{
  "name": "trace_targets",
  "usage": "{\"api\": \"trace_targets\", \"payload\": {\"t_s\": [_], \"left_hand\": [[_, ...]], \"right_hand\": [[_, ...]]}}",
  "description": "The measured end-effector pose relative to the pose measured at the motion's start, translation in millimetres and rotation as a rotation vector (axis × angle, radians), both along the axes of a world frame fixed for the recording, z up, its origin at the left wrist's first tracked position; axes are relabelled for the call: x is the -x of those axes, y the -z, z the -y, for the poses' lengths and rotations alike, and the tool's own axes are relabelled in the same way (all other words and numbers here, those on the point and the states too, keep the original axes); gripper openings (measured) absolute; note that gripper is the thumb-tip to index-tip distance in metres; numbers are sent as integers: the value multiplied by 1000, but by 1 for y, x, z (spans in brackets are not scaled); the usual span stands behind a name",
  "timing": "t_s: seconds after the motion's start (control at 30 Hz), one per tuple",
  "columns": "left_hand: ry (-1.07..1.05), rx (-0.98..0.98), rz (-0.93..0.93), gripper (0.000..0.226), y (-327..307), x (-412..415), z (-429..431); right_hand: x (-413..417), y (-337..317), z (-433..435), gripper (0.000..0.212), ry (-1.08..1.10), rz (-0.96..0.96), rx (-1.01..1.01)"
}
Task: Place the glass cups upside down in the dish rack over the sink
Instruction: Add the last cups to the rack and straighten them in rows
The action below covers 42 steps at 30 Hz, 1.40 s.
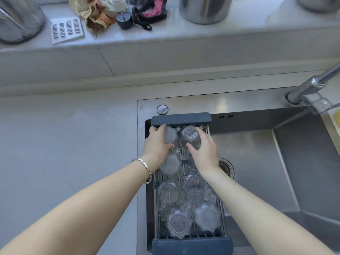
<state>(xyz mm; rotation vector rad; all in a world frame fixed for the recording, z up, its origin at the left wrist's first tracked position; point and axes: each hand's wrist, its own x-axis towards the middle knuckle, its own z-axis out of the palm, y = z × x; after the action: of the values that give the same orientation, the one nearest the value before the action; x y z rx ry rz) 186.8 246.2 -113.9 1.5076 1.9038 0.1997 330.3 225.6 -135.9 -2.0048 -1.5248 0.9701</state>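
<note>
A dark-framed wire dish rack (181,118) spans the left side of the steel sink (257,162). Several clear glass cups stand upside down in two rows in it, such as one (170,164) mid-left and one (177,223) near the front. At the rack's far end my left hand (157,142) grips an upside-down glass cup (171,136). Beside it, my right hand (204,150) grips another upside-down cup (189,137) with a barcode sticker on its base. Both cups sit at rack level, side by side.
A chrome faucet (311,85) reaches in from the right above the sink. The drain (225,167) lies just right of the rack. A grey countertop (64,144) spreads to the left. The back ledge holds metal pots (205,8), cloths (95,13) and a small dark cup (124,21).
</note>
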Motion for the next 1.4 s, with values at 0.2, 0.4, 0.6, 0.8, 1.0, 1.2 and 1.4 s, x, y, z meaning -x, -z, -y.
{"api": "trace_targets", "payload": {"t_s": [0.2, 0.4, 0.6, 0.8, 1.0, 1.2, 1.4], "left_hand": [[35, -2, -92, 70, -5, 1, 2], [211, 22, -231, 70, -17, 0, 45], [321, 58, -295, 66, -6, -4, 62], [404, 43, -334, 61, -12, -2, 48], [225, 40, -270, 56, -6, 2, 58], [163, 22, -291, 56, -5, -5, 60], [191, 42, -285, 53, -9, -2, 58]], "right_hand": [[-6, -5, -5, 57, 16, -71, 56], [-29, -21, 25, 69, -112, -19, 183], [-27, -15, 37, 62, -191, 89, 142], [-29, -16, 36, 61, -172, 65, 149], [-29, -16, 36, 60, -173, 63, 157], [-28, -15, 32, 72, -161, 107, 216], [-26, -18, 20, 81, -217, 268, 262]]}}
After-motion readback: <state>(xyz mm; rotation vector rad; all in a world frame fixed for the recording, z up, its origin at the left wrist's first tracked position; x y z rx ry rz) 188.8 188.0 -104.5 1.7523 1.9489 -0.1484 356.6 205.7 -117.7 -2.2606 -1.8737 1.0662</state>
